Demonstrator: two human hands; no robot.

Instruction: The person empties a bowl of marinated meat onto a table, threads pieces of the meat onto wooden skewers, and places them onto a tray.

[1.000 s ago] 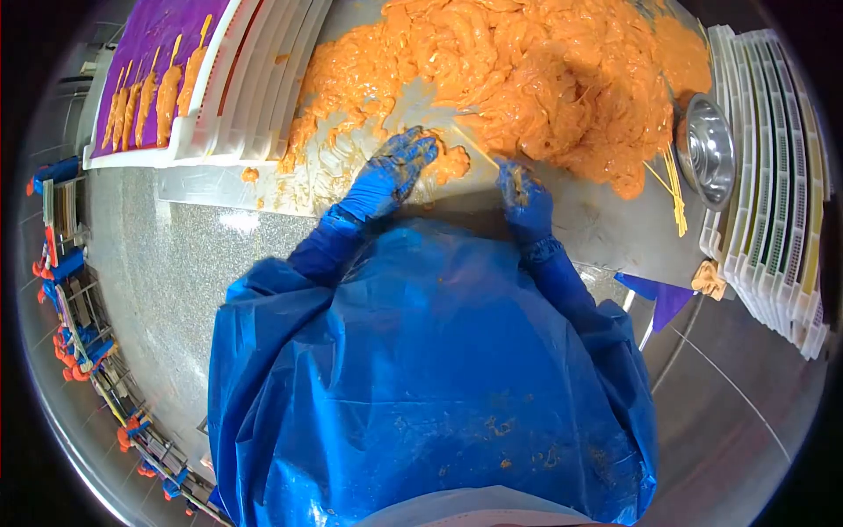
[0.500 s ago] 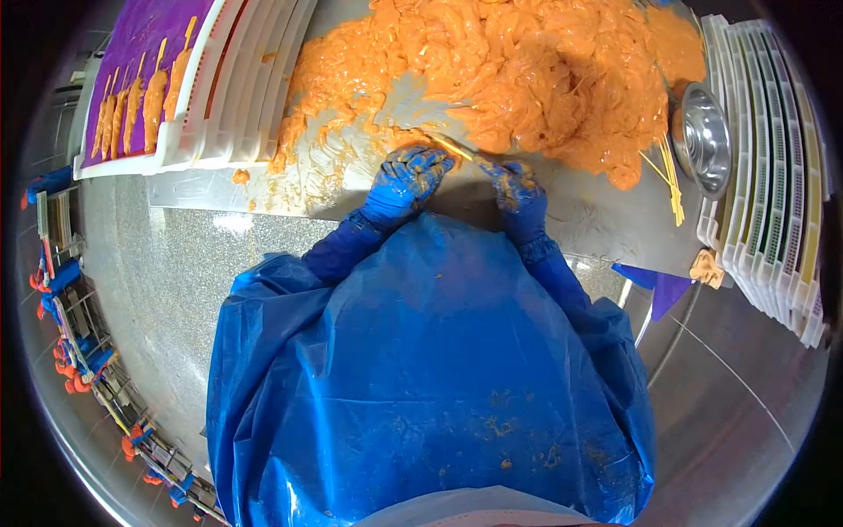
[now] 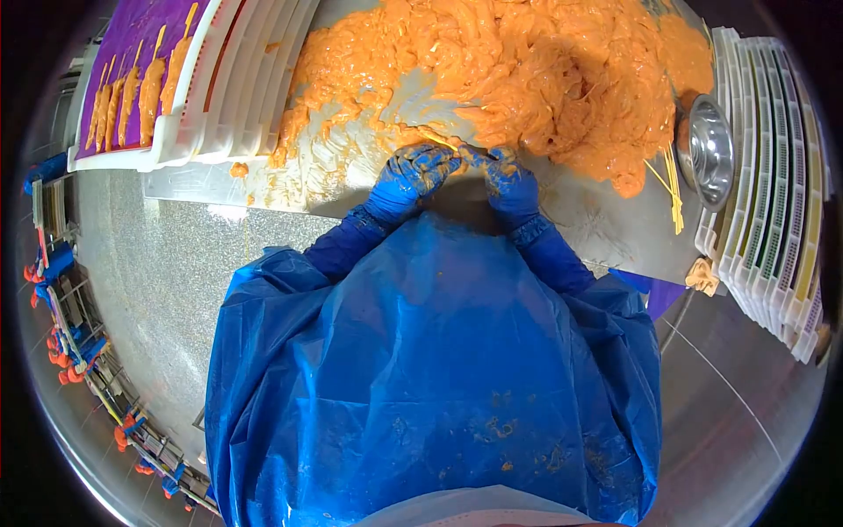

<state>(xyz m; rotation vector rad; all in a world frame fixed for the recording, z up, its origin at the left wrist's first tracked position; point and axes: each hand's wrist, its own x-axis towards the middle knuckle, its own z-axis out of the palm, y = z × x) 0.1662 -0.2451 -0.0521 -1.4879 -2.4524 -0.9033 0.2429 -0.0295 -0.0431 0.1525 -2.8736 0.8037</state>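
Note:
Both hands wear blue gloves smeared with orange marinade and meet at the near edge of the meat pile. My left hand (image 3: 411, 178) is closed, with a thin yellow wooden skewer (image 3: 436, 137) slanting out past its fingertips. My right hand (image 3: 511, 183) pinches close beside it, at a small orange-coated strip of meat (image 3: 472, 158) bridging the fingertips of both hands. The fingers hide most of the strip and the skewer's lower part. A large heap of orange marinated raw meat (image 3: 527, 79) spreads across the metal table just beyond.
Stacked white trays (image 3: 250, 97) stand at left, the top one holding several meat skewers (image 3: 128, 101) on a purple sheet. Loose skewers (image 3: 674, 189), a steel bowl (image 3: 709, 151) and more stacked trays (image 3: 768, 176) sit at right. A blue apron (image 3: 439, 351) covers my front.
My right hand has moved left and up, closing the gap to my left hand. Less of the skewer shows between them. The view has shifted slightly.

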